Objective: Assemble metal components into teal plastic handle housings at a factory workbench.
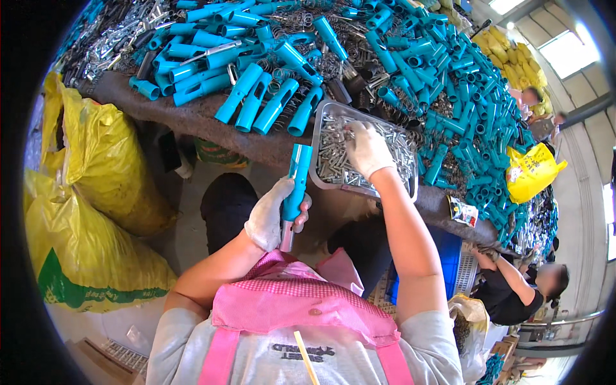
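Observation:
My left hand [273, 215], in a pale glove with bare fingertips, is wrapped round a teal slotted metal tube [299, 168]. The tube stands nearly upright, and a shiny silver sleeve [287, 236] shows below my grip. My right hand [369, 151], also gloved, reaches into a metal tray [359, 188] full of small silver pins [335, 146]. Its fingertips are down among the pins, so whether they pinch one is hidden. Close beyond my left hand, several teal tubes [274, 106] lie side by side at the bench edge.
Heaps of teal tubes [410, 70], springs and metal rods cover the bench [138, 102]. Yellow sacks [96, 237] stand at the left. A yellow plastic bag [532, 172] rests on the right heap. A co-worker [513, 289] in black works at the lower right, near a blue crate [449, 263].

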A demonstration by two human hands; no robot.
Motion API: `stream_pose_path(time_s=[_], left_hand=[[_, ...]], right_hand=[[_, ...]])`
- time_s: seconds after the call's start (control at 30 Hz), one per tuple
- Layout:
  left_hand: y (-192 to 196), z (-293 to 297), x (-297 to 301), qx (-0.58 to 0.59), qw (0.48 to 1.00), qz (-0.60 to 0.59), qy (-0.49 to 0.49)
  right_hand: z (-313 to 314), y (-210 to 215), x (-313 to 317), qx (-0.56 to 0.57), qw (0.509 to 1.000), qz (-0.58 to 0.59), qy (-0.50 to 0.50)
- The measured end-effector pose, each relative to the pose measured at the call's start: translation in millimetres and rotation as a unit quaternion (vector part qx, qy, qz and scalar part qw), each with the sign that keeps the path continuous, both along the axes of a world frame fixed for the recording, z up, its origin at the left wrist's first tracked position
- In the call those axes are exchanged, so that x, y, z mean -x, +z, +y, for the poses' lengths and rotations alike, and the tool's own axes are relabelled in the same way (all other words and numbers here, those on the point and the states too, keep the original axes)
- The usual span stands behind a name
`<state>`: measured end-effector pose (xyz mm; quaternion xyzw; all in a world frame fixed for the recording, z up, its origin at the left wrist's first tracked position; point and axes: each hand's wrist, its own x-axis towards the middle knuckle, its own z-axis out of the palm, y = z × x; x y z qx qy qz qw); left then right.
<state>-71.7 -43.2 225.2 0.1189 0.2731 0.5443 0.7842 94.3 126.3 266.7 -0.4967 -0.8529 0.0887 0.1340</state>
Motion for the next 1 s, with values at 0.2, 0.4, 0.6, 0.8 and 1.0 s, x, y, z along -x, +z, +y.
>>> stream_pose_path(time_s=[0.2,0.4,0.6,0.8,1.0], left_hand=[[4,-2,-4,-0.003,1.000,0.003,-0.005],[3,-5,-5,0.012,1.000,-0.002,-0.006],[0,-4,-8,0.017,1.000,-0.009,-0.006],[2,-18,-2,0.017,1.000,-0.023,0.001],[-10,-16,-13,0.002,1.000,-0.007,0.002]], right_hand=[[7,15,-9,0.111,0.973,0.200,0.013],[-4,27,-53,-0.186,0.977,-0.049,-0.088],[-35,20,-6,-0.187,0.964,0.102,0.159],[-8,-4,-8,-0.164,0.980,0.059,0.097],[-33,13,-30,-0.113,0.992,0.055,0.024]])
